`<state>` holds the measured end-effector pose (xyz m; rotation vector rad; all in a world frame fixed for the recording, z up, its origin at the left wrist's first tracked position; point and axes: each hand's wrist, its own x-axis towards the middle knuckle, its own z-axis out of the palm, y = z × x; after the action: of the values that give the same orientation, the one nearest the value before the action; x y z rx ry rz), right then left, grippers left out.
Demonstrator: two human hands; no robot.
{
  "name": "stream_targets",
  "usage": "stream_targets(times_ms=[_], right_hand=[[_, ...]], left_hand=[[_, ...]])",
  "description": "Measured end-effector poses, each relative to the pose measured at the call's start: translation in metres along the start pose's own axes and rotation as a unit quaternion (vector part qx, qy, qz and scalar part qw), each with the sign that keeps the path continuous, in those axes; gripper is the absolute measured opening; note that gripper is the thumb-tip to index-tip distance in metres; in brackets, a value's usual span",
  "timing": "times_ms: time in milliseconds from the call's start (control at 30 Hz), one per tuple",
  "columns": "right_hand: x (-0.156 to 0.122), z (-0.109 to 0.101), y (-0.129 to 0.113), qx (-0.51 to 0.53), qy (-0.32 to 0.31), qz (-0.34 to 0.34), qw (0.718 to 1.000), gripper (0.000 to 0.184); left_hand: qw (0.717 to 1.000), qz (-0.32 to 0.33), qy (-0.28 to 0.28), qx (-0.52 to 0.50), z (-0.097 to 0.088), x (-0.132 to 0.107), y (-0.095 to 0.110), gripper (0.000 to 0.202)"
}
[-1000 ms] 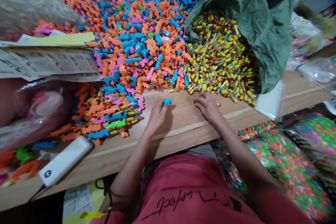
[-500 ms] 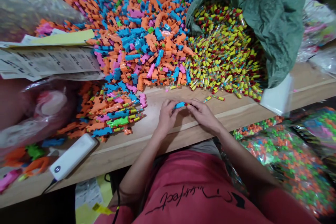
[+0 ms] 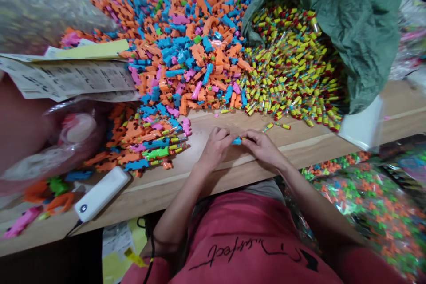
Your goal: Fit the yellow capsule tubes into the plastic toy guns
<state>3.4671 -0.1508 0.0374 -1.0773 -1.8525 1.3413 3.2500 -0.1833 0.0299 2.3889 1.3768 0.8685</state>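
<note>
A small blue plastic toy piece (image 3: 237,141) is held between both hands above the wooden table. My left hand (image 3: 213,147) is closed round its left part, and its fingers hide most of it. My right hand (image 3: 262,147) pinches the other end, where a bit of a yellow tube (image 3: 244,139) shows at the fingertips. How far the tube sits in the blue piece is hidden. Two loose tubes with yellow labels (image 3: 282,126) lie just beyond my right hand. To the left rests a row of toy pieces with yellow tubes sticking out (image 3: 158,152).
A big heap of orange, blue and pink toy pieces (image 3: 186,49) covers the back. Yellow-and-red tubes (image 3: 293,66) spill from a green sack (image 3: 362,31). Printed sheets (image 3: 86,75), a white power bank (image 3: 102,194) and a plastic bag (image 3: 73,137) are at left. Filled bags (image 3: 372,199) sit lower right.
My left fingers have wrapped further over the blue piece, so less of it shows. Both hands stay together at nearly the same place on the table; the view has shifted slightly.
</note>
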Motion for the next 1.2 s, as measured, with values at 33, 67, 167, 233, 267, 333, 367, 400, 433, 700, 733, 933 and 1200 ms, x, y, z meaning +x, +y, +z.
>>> stream_targets(times_ms=[33,67,167,233,267,333,367,400,433,700,733,933,1200], right_hand=[[0.0,0.001,0.001,-0.012,0.005,-0.002,1.0,0.023],[0.0,0.003,0.002,-0.026,0.013,-0.007,1.0,0.022],[0.0,0.012,0.001,-0.049,0.026,-0.022,0.998,0.021],[-0.001,0.016,-0.001,-0.024,0.011,-0.013,1.0,0.022],[-0.001,0.015,-0.002,-0.011,0.0,-0.003,1.0,0.025],[-0.001,0.005,0.0,-0.002,0.003,0.021,1.0,0.035],[-0.002,-0.005,0.003,-0.014,0.019,0.029,0.999,0.04],[-0.002,-0.016,0.007,-0.04,0.042,0.033,0.998,0.042],[-0.003,-0.029,0.012,-0.078,0.069,0.033,0.994,0.042],[-0.006,-0.071,0.054,-0.395,0.1,0.049,0.912,0.04],[-0.007,-0.069,0.056,-0.407,0.094,0.048,0.907,0.041],[-0.011,-0.055,0.063,-0.35,0.111,0.076,0.927,0.037],[0.006,-0.003,0.019,-0.129,0.086,-0.037,0.987,0.03]], left_hand=[[1.0,0.005,0.001,0.004,0.001,-0.001,0.001,0.041],[1.0,0.005,0.003,0.008,0.003,-0.001,0.003,0.04],[1.0,-0.008,-0.005,0.022,0.003,-0.003,0.007,0.039],[0.999,-0.017,-0.025,0.028,-0.009,-0.006,0.005,0.039],[0.999,-0.027,-0.031,0.033,-0.021,-0.009,0.003,0.039],[0.995,-0.078,-0.006,0.068,-0.054,-0.018,-0.007,0.035],[0.988,-0.118,0.025,0.1,-0.074,-0.024,-0.014,0.031],[0.974,-0.166,0.066,0.139,-0.094,-0.03,-0.023,0.027],[0.956,-0.211,0.105,0.177,-0.113,-0.036,-0.031,0.028],[0.905,-0.375,0.024,0.199,-0.099,-0.014,-0.065,0.02],[0.897,-0.397,-0.006,0.193,-0.085,-0.006,-0.066,0.025],[0.902,-0.383,-0.013,0.197,-0.041,0.002,-0.067,0.022],[0.964,-0.213,0.059,-0.145,-0.016,-0.003,-0.023,0.026]])
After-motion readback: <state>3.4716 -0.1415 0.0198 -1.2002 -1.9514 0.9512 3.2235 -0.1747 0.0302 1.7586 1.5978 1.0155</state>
